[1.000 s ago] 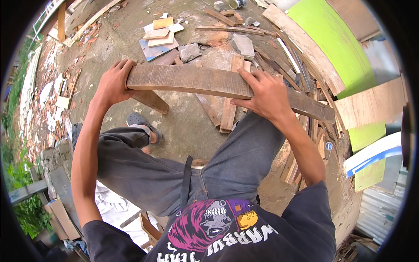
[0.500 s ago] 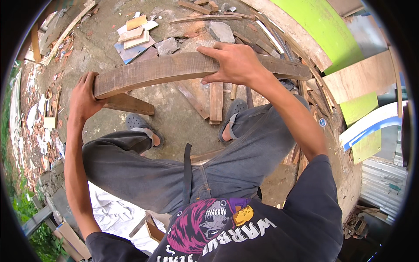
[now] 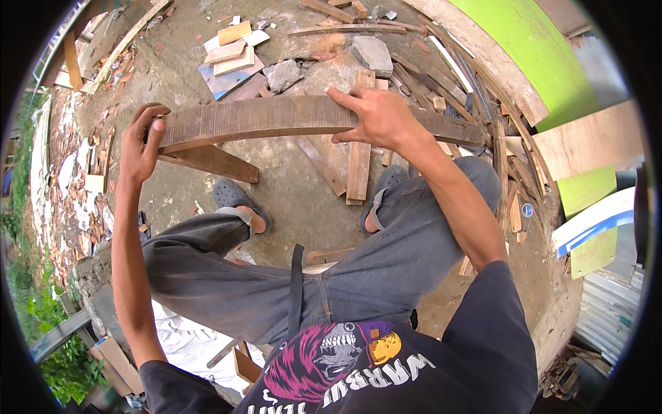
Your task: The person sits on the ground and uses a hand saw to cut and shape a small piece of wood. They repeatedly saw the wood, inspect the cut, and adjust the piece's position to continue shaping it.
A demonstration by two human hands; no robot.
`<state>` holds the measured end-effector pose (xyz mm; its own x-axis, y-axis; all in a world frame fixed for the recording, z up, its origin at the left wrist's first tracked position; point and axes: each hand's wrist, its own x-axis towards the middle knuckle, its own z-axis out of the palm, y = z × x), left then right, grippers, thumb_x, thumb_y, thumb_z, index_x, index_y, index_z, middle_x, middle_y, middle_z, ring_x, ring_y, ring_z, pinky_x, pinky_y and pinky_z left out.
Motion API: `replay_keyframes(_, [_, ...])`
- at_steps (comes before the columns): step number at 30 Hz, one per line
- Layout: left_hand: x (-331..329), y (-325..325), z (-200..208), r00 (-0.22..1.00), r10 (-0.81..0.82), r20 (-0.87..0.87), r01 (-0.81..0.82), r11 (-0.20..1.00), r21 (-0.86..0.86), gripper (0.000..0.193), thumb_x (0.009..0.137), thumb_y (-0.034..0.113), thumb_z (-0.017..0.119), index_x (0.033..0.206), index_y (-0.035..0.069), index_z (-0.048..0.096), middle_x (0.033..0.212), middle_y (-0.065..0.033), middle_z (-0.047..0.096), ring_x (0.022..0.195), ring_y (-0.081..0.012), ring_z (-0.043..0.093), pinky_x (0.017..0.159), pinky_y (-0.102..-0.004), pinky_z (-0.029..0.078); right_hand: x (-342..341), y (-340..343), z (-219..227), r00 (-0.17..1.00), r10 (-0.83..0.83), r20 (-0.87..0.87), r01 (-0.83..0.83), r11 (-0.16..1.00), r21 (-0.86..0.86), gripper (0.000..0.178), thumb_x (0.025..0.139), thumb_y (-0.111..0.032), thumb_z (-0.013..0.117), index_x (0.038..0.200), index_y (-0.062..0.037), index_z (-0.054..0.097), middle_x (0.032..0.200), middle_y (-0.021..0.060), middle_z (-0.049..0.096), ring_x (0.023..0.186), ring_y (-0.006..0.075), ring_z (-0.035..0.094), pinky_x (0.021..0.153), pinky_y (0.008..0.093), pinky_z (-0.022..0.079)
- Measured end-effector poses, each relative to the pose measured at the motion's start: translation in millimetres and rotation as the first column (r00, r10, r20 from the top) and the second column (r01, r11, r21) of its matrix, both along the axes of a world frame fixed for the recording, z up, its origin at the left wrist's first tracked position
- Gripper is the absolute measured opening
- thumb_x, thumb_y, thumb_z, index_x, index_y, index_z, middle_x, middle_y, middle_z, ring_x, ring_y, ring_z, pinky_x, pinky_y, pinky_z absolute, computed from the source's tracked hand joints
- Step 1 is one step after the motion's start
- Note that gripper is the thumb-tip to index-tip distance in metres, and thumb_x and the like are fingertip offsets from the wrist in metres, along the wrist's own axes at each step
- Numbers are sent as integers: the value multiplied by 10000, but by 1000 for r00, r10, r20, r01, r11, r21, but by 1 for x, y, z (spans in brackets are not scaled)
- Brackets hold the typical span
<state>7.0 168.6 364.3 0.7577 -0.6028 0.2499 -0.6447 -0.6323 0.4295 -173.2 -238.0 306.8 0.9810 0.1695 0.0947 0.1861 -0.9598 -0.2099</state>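
A brown wooden beam (image 3: 262,119) lies crosswise in front of me, above my knees, bent by the lens. My right hand (image 3: 376,117) clasps it right of the middle, fingers on the far edge and thumb on the near edge. At its left end, my left hand (image 3: 143,145) has bent fingers over the far corner, with the thumb against the end. Below that end, a shorter piece of wood (image 3: 217,164) slants down to the right; whether it is joined to the beam is hidden.
Past the beam lie a stack of small boards (image 3: 233,54), grey stone chunks (image 3: 372,55) and loose planks (image 3: 358,169). Long timber strips and green panels (image 3: 524,55) line the right side. Scattered debris (image 3: 76,172) covers the left, and a white cloth (image 3: 189,341) is beside my left thigh.
In the picture, the beam sits slightly lower and its left end further right. My left hand has shifted its hold, its thumb now showing at the end. The whole view has shifted too.
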Motion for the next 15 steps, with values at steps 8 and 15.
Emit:
replay_keyframes(8, [3, -9, -77, 920, -23, -392, -293, 624, -724, 780, 1008, 632, 312, 1402, -20, 476, 1374, -209, 579, 1290, -287, 514, 1138, -397, 326, 9, -19, -23, 999, 13, -52, -10, 999, 50, 887, 707, -565, 828, 1444, -177, 524, 1040, 138, 664, 921, 325, 685, 790, 431, 573])
replay_keyframes(15, [34, 7, -167, 897, 191, -399, -442, 402, -802, 987, 935, 812, 245, 1507, 15, 356, 1441, -180, 520, 1340, -296, 468, 1162, -428, 296, 13, -19, -8, 993, -13, -119, 21, 998, 66, 887, 713, -533, 834, 1451, -159, 513, 1055, 162, 665, 938, 350, 679, 815, 442, 560])
